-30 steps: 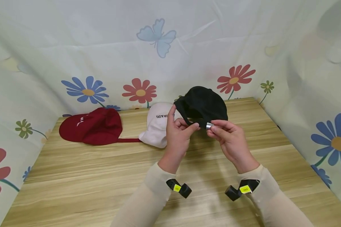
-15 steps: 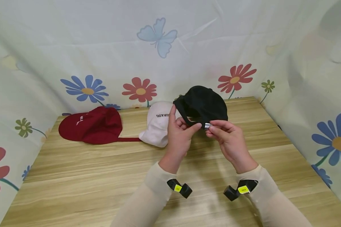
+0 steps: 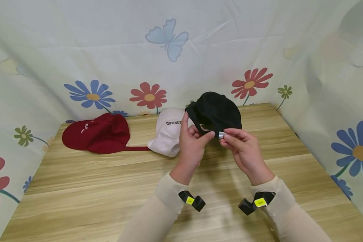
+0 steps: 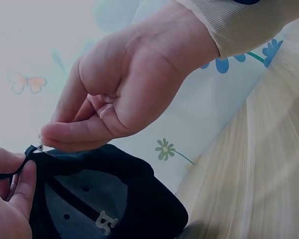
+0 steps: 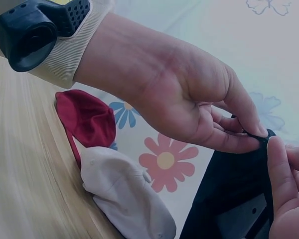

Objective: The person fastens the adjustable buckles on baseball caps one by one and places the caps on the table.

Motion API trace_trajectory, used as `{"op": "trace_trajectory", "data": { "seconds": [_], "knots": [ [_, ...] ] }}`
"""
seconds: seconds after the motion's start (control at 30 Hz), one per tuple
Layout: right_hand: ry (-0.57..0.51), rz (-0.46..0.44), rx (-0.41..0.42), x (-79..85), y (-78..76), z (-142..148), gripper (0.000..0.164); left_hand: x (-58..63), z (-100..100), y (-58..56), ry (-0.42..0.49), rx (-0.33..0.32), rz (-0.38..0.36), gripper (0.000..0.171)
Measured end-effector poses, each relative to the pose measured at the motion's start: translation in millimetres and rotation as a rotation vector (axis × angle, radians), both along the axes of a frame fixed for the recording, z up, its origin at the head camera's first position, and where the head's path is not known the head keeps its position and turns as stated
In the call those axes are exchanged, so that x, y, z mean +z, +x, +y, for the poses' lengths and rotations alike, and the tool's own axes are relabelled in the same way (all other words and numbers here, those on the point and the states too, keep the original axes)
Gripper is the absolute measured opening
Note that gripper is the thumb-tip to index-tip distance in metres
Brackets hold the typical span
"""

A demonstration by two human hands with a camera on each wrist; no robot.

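A black baseball cap [image 3: 220, 109] is held up above the back right part of the table, its rear opening facing me. The left hand [image 3: 191, 143] pinches the strap beside that opening between thumb and fingers, one finger reaching up along the cap's edge. At the strap's other side, the right hand [image 3: 246, 149] pinches the end by a silver metal buckle [image 3: 222, 134]. In the left wrist view, the right hand [image 4: 124, 89] has its fingertips at the small clasp [image 4: 40, 148]. The right wrist view shows the left hand [image 5: 184, 99] gripping the strap, the buckle hidden there.
A white cap [image 3: 166, 134] with dark lettering lies just left of the left hand. Farther left is a dark red cap [image 3: 106, 134], its strap [image 3: 137, 149] stretching toward the white one. Floral curtains [image 3: 109, 50] surround the wooden table [image 3: 109, 195].
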State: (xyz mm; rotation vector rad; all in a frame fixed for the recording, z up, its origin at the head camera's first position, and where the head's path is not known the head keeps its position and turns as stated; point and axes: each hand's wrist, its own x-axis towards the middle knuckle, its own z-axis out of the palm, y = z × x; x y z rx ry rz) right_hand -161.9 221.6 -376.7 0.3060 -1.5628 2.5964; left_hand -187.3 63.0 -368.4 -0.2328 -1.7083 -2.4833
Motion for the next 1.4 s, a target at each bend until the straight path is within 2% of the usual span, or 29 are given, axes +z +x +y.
{"op": "trace_trajectory", "data": {
  "seconds": [0.3, 0.53, 0.8, 0.97, 1.2, 1.4],
  "knots": [
    [0.025, 0.004, -0.015, 1.5, -0.4, -2.9, 0.021, 0.3, 1.5, 0.0, -0.023, 0.009, -0.016, 0.100],
    [0.042, 0.018, -0.031, 3.0, 0.1, -4.9, 0.020, 0.4, 2.5, 0.6, -0.025, 0.010, 0.002, 0.099],
    [-0.016, 0.038, 0.045, 0.5, 0.7, -1.9, 0.026, -0.2, 1.8, 2.4, -0.022, 0.011, -0.007, 0.100],
    [-0.031, 0.035, 0.044, -0.6, 0.4, -3.1, 0.024, -2.9, 4.4, 2.4, 0.005, 0.008, 0.020, 0.100],
    [-0.012, 0.002, 0.002, -0.9, 0.6, -3.7, 0.020, -7.9, 7.4, 2.4, 0.044, 0.001, 0.044, 0.098],
    [0.115, -0.049, -0.093, 0.7, 1.2, -5.8, 0.011, -10.8, 9.1, 2.9, 0.059, 0.011, 0.044, 0.098]
  ]
}}
